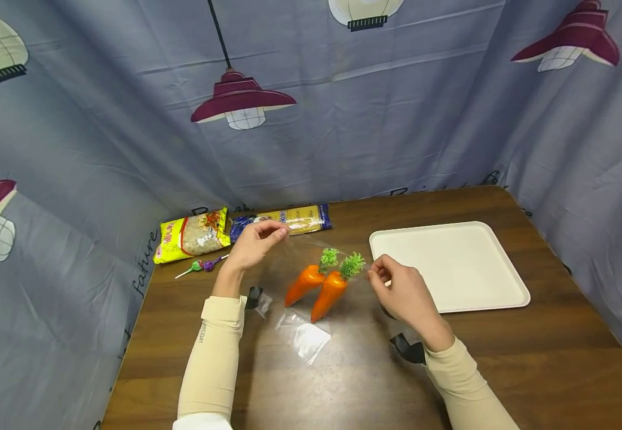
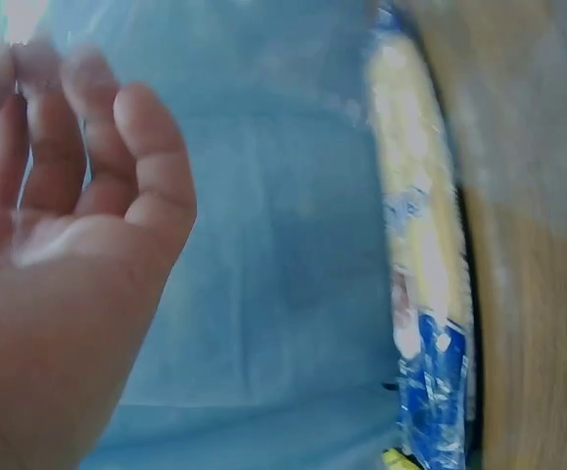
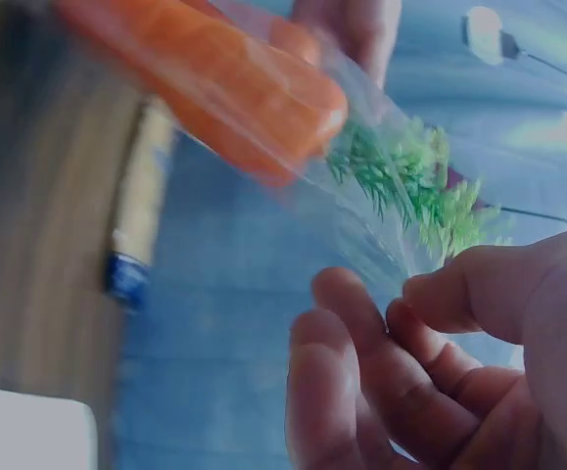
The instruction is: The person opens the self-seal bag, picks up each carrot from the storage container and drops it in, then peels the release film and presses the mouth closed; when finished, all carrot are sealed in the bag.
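I'm seeing grey-blue curtains (image 1: pixel 311 158) hanging in soft folds behind and on both sides of a brown wooden table (image 1: pixel 547 358). Printed maroon lamps (image 1: pixel 243 98) and cream lanterns (image 1: pixel 365 9) are dotting the cloth, black lettering (image 1: pixel 146 263) is running low, and pale glare (image 1: pixel 337 382) is whitening the tabletop.

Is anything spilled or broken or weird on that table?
I can't see anything spilled or broken. The one untidy bit is the shiny, clear plastic on the table, nearer you than the orange carrots. It looks odd because it's wrinkled, while the packets lie tidily at the back.
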A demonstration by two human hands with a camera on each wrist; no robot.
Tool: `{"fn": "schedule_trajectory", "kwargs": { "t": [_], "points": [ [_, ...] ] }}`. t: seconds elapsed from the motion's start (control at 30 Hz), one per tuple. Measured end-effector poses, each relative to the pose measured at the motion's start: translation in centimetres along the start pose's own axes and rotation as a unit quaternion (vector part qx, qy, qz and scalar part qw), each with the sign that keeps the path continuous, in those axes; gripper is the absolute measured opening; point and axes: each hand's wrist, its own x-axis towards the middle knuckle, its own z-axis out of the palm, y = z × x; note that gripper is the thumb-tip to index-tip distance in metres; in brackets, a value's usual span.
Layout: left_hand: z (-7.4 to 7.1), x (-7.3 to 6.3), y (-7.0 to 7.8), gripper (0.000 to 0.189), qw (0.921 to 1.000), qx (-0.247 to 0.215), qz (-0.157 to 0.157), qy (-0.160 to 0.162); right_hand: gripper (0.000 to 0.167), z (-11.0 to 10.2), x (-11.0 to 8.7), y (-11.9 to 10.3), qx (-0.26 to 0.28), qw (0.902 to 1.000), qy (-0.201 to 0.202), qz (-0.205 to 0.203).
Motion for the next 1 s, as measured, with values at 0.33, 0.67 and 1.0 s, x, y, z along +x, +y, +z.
{"fn": "schedule_trajectory", "kwargs": {
  "t": [0.33,0.67,1.0],
  "points": [
    [2.3,-4.6,3.2,0.011,0.9688,-0.171,0.062,0.168,0.002,-3.3,1.4,-2.7,0.046,0.9886,0.127,-0.068],
    [4.9,-7.8,5.7,0.02,0.9263,-0.248,0.155,0.238,0.005,-5.2,2.4,-4.2,0.13,0.9576,0.217,-0.137],
    [8.4,-9.1,4.7,0.014,0.9032,-0.304,0.148,0.265,0.003,-3.0,1.9,-1.6,0.19,0.9699,0.14,-0.06]
  ]
}}
